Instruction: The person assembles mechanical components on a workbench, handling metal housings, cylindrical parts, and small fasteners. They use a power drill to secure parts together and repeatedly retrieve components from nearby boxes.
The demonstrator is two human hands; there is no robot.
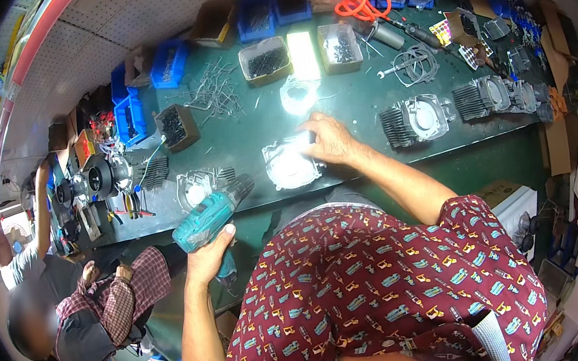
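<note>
My left hand (pixel 209 258) grips a teal cordless drill (pixel 202 222) by its handle, in front of the bench edge. The drill's dark chuck points up and to the right, apart from the castings. My right hand (pixel 331 140) is at the upper right edge of a brightly lit metal engine casting (pixel 292 167). Its fingers are pinched together at a small dark thing that I cannot make out. Another finned casting (pixel 196 188) lies to the left, partly behind the drill. Beyond my right hand a round metal part (pixel 298 97) lies under the glaring light.
Finned castings (pixel 418 119) stand along the bench (pixel 359 102) to the right. Screw boxes (pixel 266 61), blue bins (pixel 170 63), loose hex keys (pixel 215 91) and a coiled orange air hose (pixel 353 4) lie at the back. A person (pixel 95 315) sits at the left; another reaches over the bench.
</note>
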